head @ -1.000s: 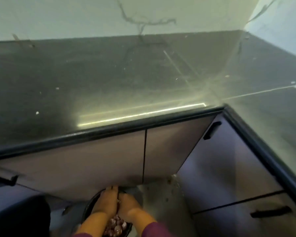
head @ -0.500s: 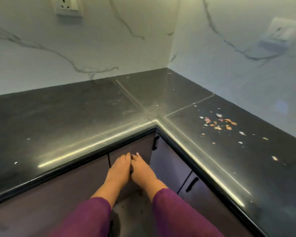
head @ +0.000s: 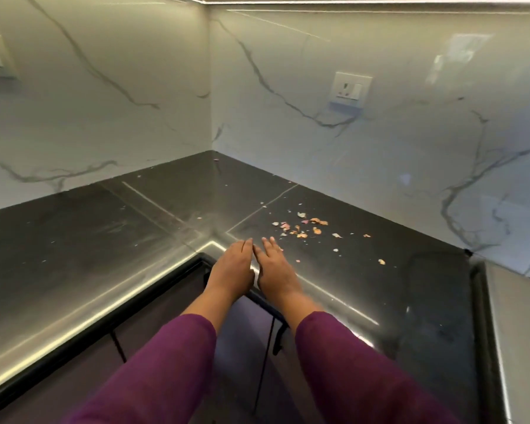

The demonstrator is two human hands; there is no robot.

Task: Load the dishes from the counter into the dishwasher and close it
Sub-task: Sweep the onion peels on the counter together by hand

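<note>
**Two flat hands over a black counter corner**

Left hand (head: 231,270) and right hand (head: 274,269) lie side by side, palms down, fingers straight, holding nothing. They are over the inner corner of the glossy black L-shaped counter (head: 74,240). Papery pink peels (head: 303,228) lie scattered just beyond them. The wall (head: 120,102) behind is veined white marble. Half a second ago the hands were lower, in front of the cabinets.
</note>
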